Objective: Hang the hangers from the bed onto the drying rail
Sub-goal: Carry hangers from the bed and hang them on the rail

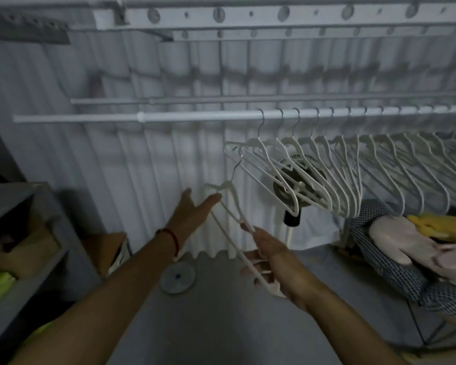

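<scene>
White hanger (231, 206) in my hands, below the drying rail (142, 117).

My right hand (271, 262) grips its lower end, fingers curled round the bar; my left hand (195, 209) lies open, fingertips touching its upper arm. A row of hung hangers (353, 164) fills the rail's right side. Behind them stands a fan (298, 180). I can read no writing anywhere.

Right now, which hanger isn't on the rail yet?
The hanger in hand: its hook is free below the rail, right hand gripping it, left hand touching. The others hang hooked.
</scene>
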`<state>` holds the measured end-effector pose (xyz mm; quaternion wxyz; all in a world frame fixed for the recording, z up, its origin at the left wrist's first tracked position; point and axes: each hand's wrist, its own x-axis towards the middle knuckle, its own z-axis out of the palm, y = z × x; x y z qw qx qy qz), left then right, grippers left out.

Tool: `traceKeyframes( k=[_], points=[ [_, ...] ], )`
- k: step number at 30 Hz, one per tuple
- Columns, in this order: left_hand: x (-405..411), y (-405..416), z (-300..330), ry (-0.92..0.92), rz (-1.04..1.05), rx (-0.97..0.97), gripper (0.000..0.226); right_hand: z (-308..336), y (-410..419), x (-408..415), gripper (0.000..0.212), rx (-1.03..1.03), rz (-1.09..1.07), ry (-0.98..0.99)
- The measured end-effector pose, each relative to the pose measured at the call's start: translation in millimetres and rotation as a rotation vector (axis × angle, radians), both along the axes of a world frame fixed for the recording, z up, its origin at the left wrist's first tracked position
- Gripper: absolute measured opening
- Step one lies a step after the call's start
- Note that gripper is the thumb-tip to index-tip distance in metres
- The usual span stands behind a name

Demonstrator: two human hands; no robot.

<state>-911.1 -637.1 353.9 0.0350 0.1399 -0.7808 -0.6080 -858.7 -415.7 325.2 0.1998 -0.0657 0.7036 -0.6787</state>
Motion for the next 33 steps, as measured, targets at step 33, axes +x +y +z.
traceKeyframes(
  k=[33],
  points=[
    [-180.6,-57.8,109.9,0.636,-0.061,-1.312,0.072,61.0,-43.5,-104.5,0.047,0.086,-0.278,-0.047]
  ],
)
